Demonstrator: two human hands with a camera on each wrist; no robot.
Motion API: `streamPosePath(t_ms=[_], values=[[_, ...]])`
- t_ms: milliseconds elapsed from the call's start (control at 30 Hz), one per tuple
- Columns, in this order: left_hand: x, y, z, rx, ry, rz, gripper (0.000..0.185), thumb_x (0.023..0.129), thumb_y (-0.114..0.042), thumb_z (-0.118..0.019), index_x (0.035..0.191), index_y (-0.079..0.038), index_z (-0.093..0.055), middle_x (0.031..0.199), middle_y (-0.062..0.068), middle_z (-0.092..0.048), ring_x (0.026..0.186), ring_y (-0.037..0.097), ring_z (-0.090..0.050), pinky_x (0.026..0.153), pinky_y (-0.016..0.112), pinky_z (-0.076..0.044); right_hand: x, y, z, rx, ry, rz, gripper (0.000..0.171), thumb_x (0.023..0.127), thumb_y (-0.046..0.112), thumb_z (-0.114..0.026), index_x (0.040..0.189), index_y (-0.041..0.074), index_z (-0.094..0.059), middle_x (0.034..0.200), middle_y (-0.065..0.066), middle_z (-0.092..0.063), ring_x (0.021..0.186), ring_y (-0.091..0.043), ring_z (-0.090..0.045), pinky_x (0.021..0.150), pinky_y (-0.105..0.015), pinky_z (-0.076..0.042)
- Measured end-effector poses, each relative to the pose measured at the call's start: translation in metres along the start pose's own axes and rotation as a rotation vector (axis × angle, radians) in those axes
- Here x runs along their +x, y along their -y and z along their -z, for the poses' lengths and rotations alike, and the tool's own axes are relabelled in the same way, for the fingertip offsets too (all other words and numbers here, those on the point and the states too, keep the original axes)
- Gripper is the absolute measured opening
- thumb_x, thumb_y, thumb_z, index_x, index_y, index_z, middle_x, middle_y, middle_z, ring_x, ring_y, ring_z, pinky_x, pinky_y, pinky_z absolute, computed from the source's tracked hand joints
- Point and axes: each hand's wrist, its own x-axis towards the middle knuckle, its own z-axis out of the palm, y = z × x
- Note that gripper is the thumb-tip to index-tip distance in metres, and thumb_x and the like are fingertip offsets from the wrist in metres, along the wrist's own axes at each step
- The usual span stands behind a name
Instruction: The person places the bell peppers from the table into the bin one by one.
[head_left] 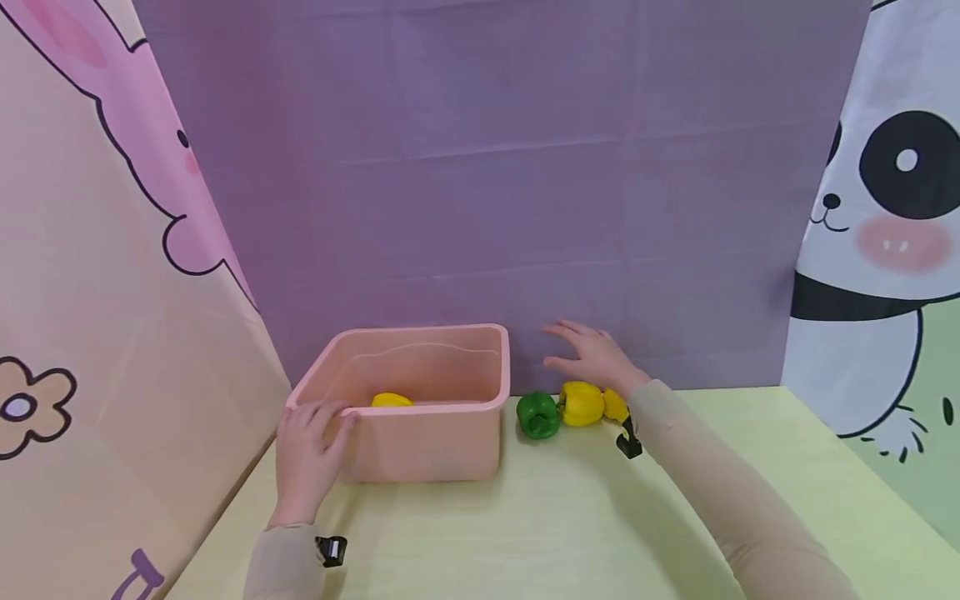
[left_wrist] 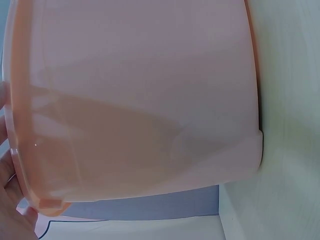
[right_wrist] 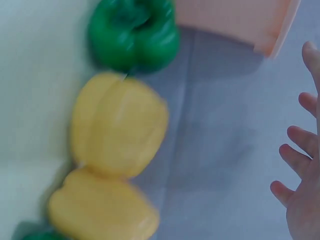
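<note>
A purple cloth backdrop, flanked by cartoon rabbit and panda panels, is seen behind a pale yellow-green tabletop (head_left: 570, 533). A pink tub (head_left: 420, 450) is taken as the landmark. One yellow pepper (head_left: 392, 400) is already lying inside it. Just right of the tub, a green pepper (head_left: 537, 414) is followed by a second yellow pepper (head_left: 581, 402) and a third yellow one (head_left: 615, 406), the row touching or nearly so. A further green scrap is glimpsed at the row's end in the right wrist view, though blur makes it uncertain. The tub's near-left corner is gripped by the left hand (head_left: 306, 454). The right hand (head_left: 592, 357) is held spread above the peppers, touching none. One pepper is judged placed, at least three left.
</note>
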Motion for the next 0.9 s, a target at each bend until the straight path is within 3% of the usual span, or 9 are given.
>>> streamPosePath(t_ms=[400,567,900], values=[[0.0,0.001,-0.002,-0.014,-0.004,-0.001,0.022,0.086,-0.019,-0.072,0.101,-0.004,-0.068,0.102,0.017,-0.064,0.103,0.038,-0.054,0.106,0.064,-0.021,-0.055,-0.07,-0.003,0.072,-0.007,-0.094,0.068,0.093,0.046,-0.061,0.148,0.012,-0.039,0.155,-0.019,-0.025,0.138,-0.044,-0.028,0.104,-0.067,-0.026],[-0.002,0.001,-0.002,-0.02,-0.011,-0.005,0.021,0.086,-0.018,-0.073,0.1,-0.004,-0.069,0.1,0.016,-0.065,0.102,0.037,-0.054,0.105,0.064,-0.022,-0.075,-0.088,-0.008,0.077,-0.032,-0.106,0.069,0.092,0.039,-0.066,0.147,0.007,-0.039,0.153,-0.023,-0.027,0.136,-0.047,-0.028,0.103,-0.068,-0.025],[0.001,0.002,-0.005,-0.024,-0.024,-0.015,0.021,0.083,-0.015,-0.074,0.1,-0.003,-0.069,0.097,0.016,-0.064,0.099,0.037,-0.055,0.105,0.065,-0.021,-0.113,-0.113,-0.014,0.113,-0.022,-0.195,0.077,0.088,0.04,-0.07,0.143,-0.003,-0.039,0.145,-0.027,-0.038,0.132,-0.049,-0.033,0.103,-0.065,-0.029]])
